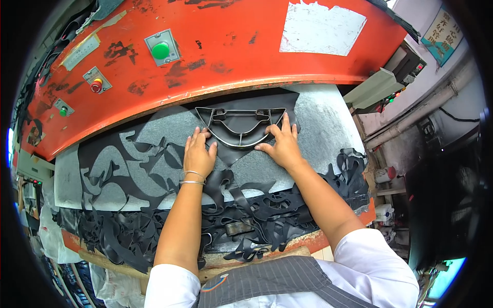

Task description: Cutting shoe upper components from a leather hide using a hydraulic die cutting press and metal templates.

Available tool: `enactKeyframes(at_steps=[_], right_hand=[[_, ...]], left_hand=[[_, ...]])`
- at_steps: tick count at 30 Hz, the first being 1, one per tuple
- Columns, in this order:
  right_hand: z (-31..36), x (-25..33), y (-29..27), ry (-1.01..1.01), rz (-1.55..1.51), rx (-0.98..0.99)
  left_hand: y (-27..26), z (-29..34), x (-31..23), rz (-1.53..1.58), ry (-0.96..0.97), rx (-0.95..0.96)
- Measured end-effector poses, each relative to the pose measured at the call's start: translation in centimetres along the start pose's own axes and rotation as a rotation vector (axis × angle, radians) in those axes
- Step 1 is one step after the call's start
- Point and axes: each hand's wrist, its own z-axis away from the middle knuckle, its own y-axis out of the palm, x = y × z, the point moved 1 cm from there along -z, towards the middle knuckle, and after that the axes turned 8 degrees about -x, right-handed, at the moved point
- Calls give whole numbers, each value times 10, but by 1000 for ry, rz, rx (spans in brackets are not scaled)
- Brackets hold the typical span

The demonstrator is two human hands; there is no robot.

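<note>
Grey metal frame (pixel 241 135), curved like a bowl, on black sheet (pixel 257 98) | 1 frame, 2 green buttons (pixel 160 50), 1 red button (pixel 96 86) | left hand (pixel 199 154) beside it, fingers apart | right hand (pixel 285 149) on its rim, fingers apart

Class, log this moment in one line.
left hand: beside metal die | right hand: touching die's right side | die: on black sheet

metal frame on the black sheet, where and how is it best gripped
Probably grip the metal frame by its two end corners, coming from left and right: it lies flat, wider than deep, its straight far edge meeting the curved near edge there.
</note>
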Motion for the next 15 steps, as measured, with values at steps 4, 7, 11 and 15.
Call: enactKeyframes(at_steps=[4, 7, 11, 15], right_hand=[[1, -4, 7, -48, -9, -70], [3, -7, 9, -67, -7, -100], [6, -7, 9, -74, 53, -113], [1, 4, 6, -62, 105, -36]], left_hand=[[0, -1, 2, 36, 1, -20], [1, -4, 2, 72, -24, 8], [0, -5, 3, 95, -36, 34], [-10, -10, 11, 98, -10, 19]])
